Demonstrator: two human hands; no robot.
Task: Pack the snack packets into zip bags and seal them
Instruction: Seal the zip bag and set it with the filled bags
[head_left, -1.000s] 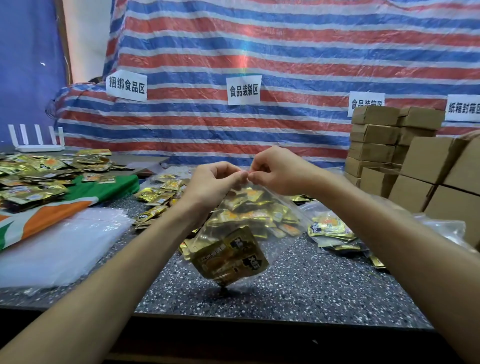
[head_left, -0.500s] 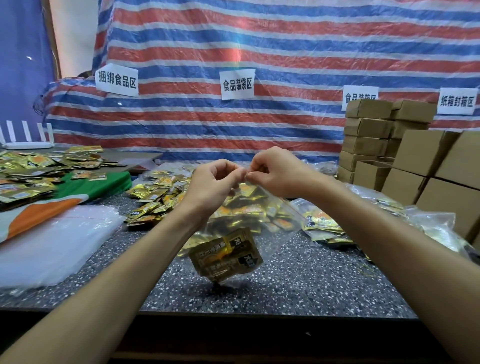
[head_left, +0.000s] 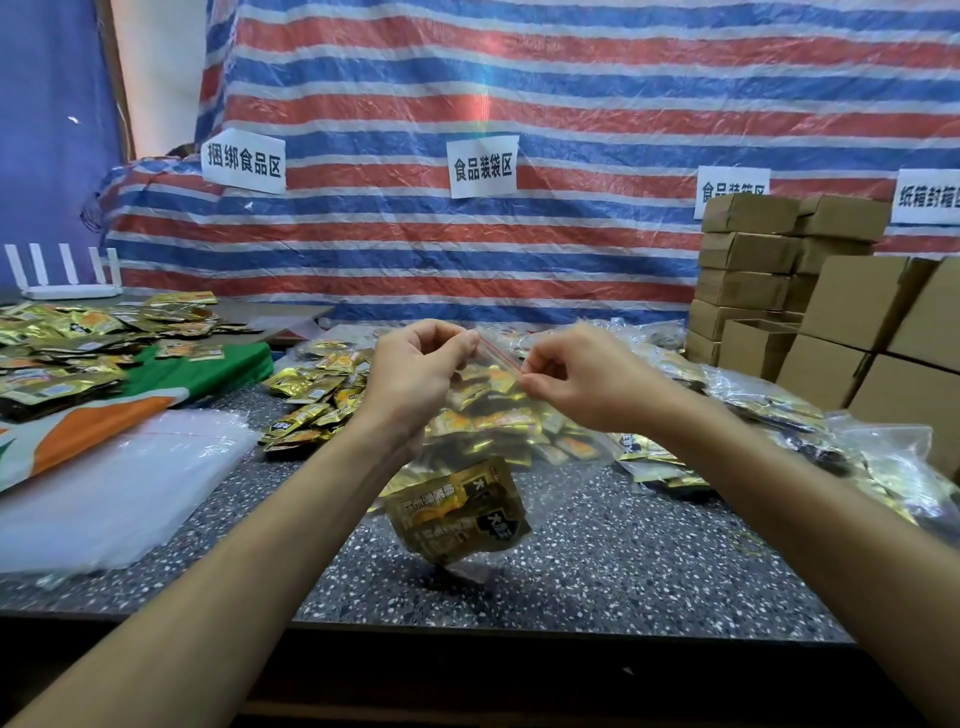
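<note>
A clear plastic zip bag with a red strip along its mouth (head_left: 483, 415) hangs in mid-view above a dark grey, white-speckled tabletop (head_left: 597, 561). The left hand (head_left: 415, 374) pinches one end of the red strip between thumb and curled fingers. The right hand (head_left: 576, 379) pinches the strip further along, so both hands grip the bag's top edge. Gold-and-black foil snack packets (head_left: 460, 512) sit in the bag's bottom corner, which hangs low over the table; whether it touches the surface cannot be told.

Left of the bag and a little behind it lies a loose heap of small gold foil packets (head_left: 311, 395) on the bare stone-look top. Further left of the bag is a flat stack of milky translucent plastic sheets (head_left: 114, 483). Beyond them lies a green, orange and white cloth (head_left: 156, 384) bearing a wide spread of gold packets (head_left: 78, 338). A white router with upright antennas (head_left: 67, 280) stands at the far left behind these.

Right of the bag, filled clear bags (head_left: 769, 405) lie crumpled on the table. Behind them rise stacked brown cardboard boxes (head_left: 841, 322).

Behind the bag, a red, white and blue striped tarpaulin (head_left: 519, 104) covers the back wall, with white paper signs (head_left: 483, 166) in black characters stuck to it. A plain blue sheet (head_left: 47, 130) hangs at the far left.
</note>
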